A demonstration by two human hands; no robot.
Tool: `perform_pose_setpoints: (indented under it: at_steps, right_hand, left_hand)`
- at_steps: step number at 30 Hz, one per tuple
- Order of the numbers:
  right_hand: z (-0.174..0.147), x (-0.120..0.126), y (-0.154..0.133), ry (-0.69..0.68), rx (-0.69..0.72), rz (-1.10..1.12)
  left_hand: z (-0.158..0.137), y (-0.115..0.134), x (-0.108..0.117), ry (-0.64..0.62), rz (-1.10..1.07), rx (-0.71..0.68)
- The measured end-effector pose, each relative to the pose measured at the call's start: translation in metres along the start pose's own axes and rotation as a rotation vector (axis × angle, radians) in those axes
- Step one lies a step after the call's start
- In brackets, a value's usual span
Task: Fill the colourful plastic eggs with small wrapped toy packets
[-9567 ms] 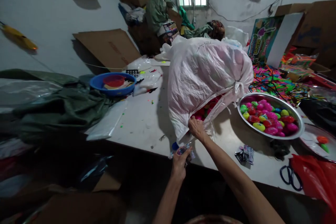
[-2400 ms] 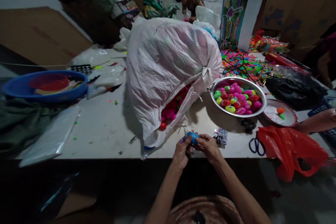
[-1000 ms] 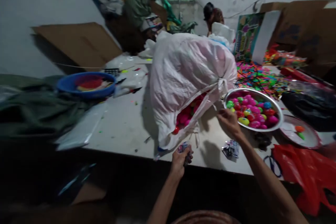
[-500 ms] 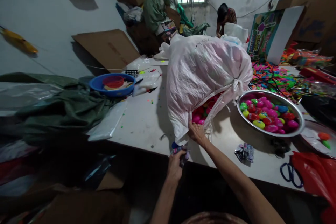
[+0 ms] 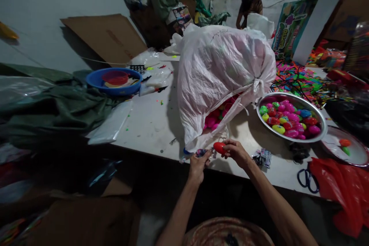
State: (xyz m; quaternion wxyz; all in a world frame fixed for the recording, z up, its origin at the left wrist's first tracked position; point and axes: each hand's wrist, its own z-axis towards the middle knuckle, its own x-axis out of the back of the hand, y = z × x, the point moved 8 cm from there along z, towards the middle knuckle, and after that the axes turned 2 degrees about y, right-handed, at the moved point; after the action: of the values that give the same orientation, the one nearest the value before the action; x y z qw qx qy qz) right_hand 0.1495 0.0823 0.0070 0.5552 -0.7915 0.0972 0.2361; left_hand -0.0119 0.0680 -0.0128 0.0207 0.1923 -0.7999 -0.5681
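My right hand [image 5: 236,152] pinches a red plastic egg [image 5: 219,147] by one end, in front of the big white sack. Close to its left, my left hand [image 5: 198,167] is closed on small printed packets [image 5: 201,153], partly hidden by the fingers. The white sack [image 5: 221,61] lies on the table, and pink and red eggs [image 5: 211,121] show through its opening. A blue round object [image 5: 187,151] peeks out under the sack's lower corner.
To the right stand a metal bowl [image 5: 323,132] of colourful eggs, a pile of packets [image 5: 263,158], scissors [image 5: 308,180] and a red plastic bag [image 5: 343,184]. A blue basin [image 5: 127,90] is at left. Another person [image 5: 249,5] bends over at the back.
My right hand has left the sack's opening and come down toward my left hand, now with a red egg in it. My left hand still holds the packets. The view has shifted slightly.
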Motion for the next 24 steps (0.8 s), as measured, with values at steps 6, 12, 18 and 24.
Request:
perform_pose_setpoints:
  at_steps: [6, 12, 18, 24]
  right_hand:
    - [-0.016, 0.01, -0.012, 0.123, 0.121, -0.081]
    - [-0.03, 0.016, -0.022, 0.189, 0.181, -0.325]
    - [-0.033, 0.016, -0.028, 0.157, 0.25, -0.48]
    - [-0.043, 0.022, -0.019, 0.306, 0.344, -0.47]
  left_hand:
    - [-0.004, -0.008, -0.01, 0.028, -0.105, 0.079]
    - [-0.002, -0.01, -0.015, 0.003, -0.019, 0.051]
    - [-0.01, -0.01, -0.028, -0.083, 0.122, 0.028]
    - [-0.019, -0.003, -0.048, -0.191, -0.011, 0.05]
